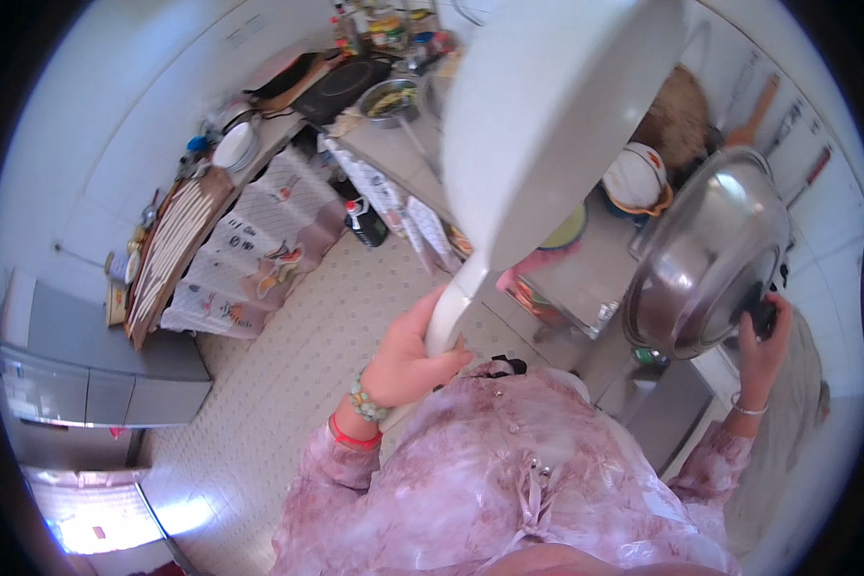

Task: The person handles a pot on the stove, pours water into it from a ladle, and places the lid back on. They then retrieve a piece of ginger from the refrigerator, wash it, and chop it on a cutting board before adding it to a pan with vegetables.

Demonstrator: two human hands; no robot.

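Note:
My left hand (414, 353), with a bead bracelet at its wrist, grips the pale handle of a large white pan (540, 129). The pan is raised close to the camera and hides part of the counter and wall behind it. At the right, my right hand (763, 345) holds the dark knob of a domed metal lid (720, 252). The lid is tilted on edge, apart from the pan. Whether it rests on anything below cannot be told.
A counter (583, 281) runs behind the pan, with a white bowl (635, 176) on it. Further back are a metal bowl of food (390, 103) and an induction cooktop (345, 83). Long dough-coloured sticks (173, 245) lie on a board at left. A dark bottle (366, 223) stands on the floor.

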